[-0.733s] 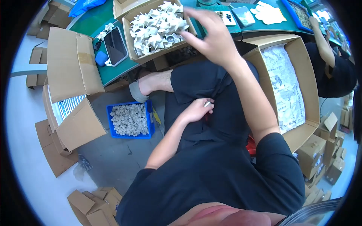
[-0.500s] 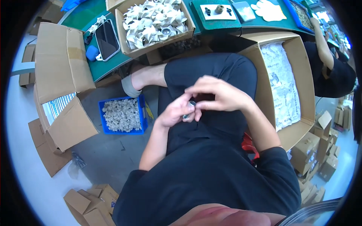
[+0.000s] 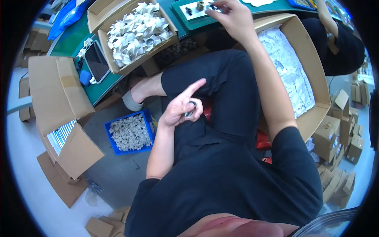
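My left hand is above my lap with its index finger stretched out. Its thumb and other fingers are closed round a small dark ring-shaped part, partly hidden by them. My right hand reaches to the far bench, to a green fixture with a white plate on top. A brass-coloured round piece and a black knob stand on that plate. Thumb and fingers of my right hand close about another black knob at the plate's right end, mostly covered by them.
A carton of white finned impellers stands on the green bench, beside a phone. A blue bin of small grey parts sits on the floor. At right are a paper-lined carton and a co-worker's arm.
My right hand has left my left hand and moved far forward to the fixture. My left hand keeps the small part, its index finger now extended. The view has shifted slightly.
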